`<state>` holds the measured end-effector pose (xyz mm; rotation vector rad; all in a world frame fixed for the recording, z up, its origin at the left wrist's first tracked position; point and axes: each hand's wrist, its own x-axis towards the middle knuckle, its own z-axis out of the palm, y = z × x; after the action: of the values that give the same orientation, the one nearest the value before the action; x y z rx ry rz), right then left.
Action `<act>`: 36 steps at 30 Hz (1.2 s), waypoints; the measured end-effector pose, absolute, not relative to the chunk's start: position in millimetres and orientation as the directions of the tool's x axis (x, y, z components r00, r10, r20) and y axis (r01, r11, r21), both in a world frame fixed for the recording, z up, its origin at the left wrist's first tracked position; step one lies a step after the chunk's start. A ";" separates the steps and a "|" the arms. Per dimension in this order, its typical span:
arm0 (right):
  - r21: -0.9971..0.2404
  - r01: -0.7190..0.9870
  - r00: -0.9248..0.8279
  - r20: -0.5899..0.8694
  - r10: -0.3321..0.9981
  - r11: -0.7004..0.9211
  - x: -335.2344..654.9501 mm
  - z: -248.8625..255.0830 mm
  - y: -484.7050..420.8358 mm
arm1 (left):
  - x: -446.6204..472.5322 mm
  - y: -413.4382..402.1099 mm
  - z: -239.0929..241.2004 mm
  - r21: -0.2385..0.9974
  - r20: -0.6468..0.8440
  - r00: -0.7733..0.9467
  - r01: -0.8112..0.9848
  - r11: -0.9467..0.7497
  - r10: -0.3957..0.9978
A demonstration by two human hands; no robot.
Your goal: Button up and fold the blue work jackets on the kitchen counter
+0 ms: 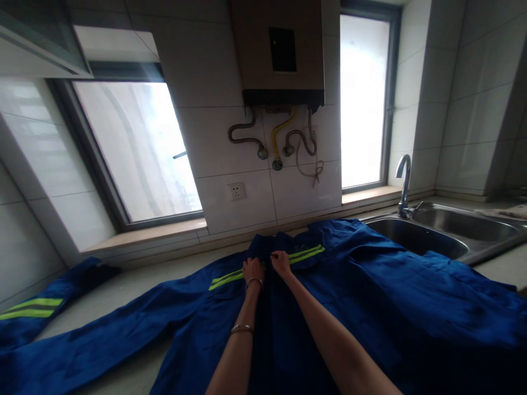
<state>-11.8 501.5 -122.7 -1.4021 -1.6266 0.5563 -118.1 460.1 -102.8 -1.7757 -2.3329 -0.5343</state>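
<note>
A blue work jacket with yellow-green reflective stripes lies spread flat on the countertop, one sleeve reaching far left. My left hand and my right hand sit side by side near the collar, at the jacket's front opening. Both hands have their fingers curled and pinch the blue fabric at the centre. Two bracelets ring my left wrist and forearm.
A steel double sink with a tap sits at the right; the jacket's right side drapes toward its edge. A wall heater with pipes hangs above, over a socket. Windows stand left and right.
</note>
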 end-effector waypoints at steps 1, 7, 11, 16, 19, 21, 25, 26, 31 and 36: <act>-0.803 0.535 0.038 0.331 0.943 0.261 -11.2 -123.1 502.3 | -118.0 461.6 -102.7 0.195 0.344 -0.289 0.953 0.233 0.893; -0.823 0.491 0.033 0.346 0.938 0.286 -9.3 -124.5 504.2 | -116.9 473.5 -98.5 0.278 0.322 -0.324 0.931 0.238 0.889; -0.823 0.470 0.012 0.367 0.930 0.319 -10.6 -123.0 500.7 | -115.0 478.8 -91.4 0.328 0.299 -0.324 0.918 0.222 0.897; -0.819 0.463 0.004 0.386 0.923 0.340 -10.8 -120.8 497.7 | -111.5 480.8 -88.0 0.356 0.288 -0.296 0.916 0.185 0.911; -0.814 0.465 0.003 0.393 0.919 0.347 -10.7 -121.1 498.0 | -111.1 480.9 -89.1 0.362 0.285 -0.280 0.917 0.168 0.917; -0.811 0.467 -0.002 0.397 0.918 0.351 -10.8 -121.7 498.2 | -111.9 481.0 -89.9 0.365 0.281 -0.274 0.917 0.162 0.920; -0.801 0.480 -0.018 0.398 0.917 0.357 -10.9 -122.2 497.8 | -113.5 481.1 -90.3 0.373 0.271 -0.266 0.915 0.154 0.925; -0.798 0.484 -0.023 0.398 0.917 0.358 -10.9 -122.2 497.6 | -113.7 481.0 -90.1 0.374 0.271 -0.264 0.915 0.152 0.926; -0.778 0.502 -0.050 0.410 0.911 0.378 -11.3 -122.7 497.0 | -112.6 479.8 -88.2 0.377 0.276 -0.264 0.914 0.149 0.924; -0.747 0.526 -0.073 0.436 0.897 0.406 -11.9 -123.6 496.9 | -110.8 478.1 -85.5 0.379 0.272 -0.258 0.914 0.143 0.927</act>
<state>-11.9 496.9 -123.6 -1.2470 -1.7351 0.5019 -110.8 478.1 -85.5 -1.9290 -2.3950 -0.7604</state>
